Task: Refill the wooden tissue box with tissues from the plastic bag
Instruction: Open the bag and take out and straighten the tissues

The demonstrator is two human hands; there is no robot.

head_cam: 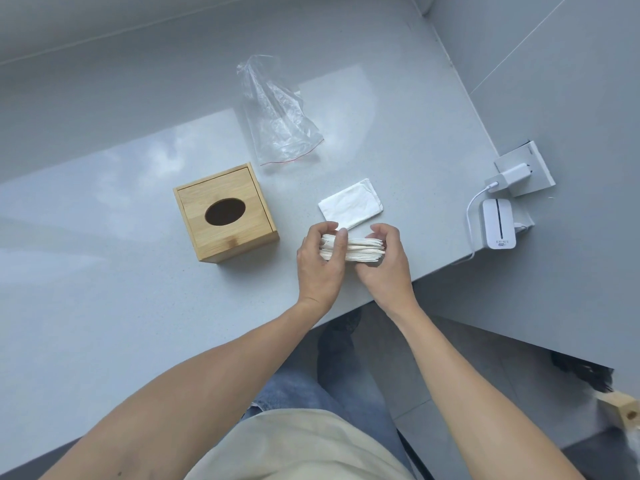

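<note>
A stack of white tissues [363, 250] is held just above the counter near its front edge, gripped from both sides by my left hand [320, 266] and my right hand [386, 261]. A separate folded tissue [349, 203] lies flat on the counter just behind my hands. The wooden tissue box [225, 213] stands to the left with its lid on and its oval hole dark and empty. The clear plastic bag [277, 116] lies crumpled and empty behind, its red-lined mouth facing the box.
A grey counter [104, 306] carries everything; its front edge runs diagonally just under my hands. On the right sit a white device [497, 223] with a cable and a charger [512, 176] plugged into a wall socket. A wall borders the counter on the right.
</note>
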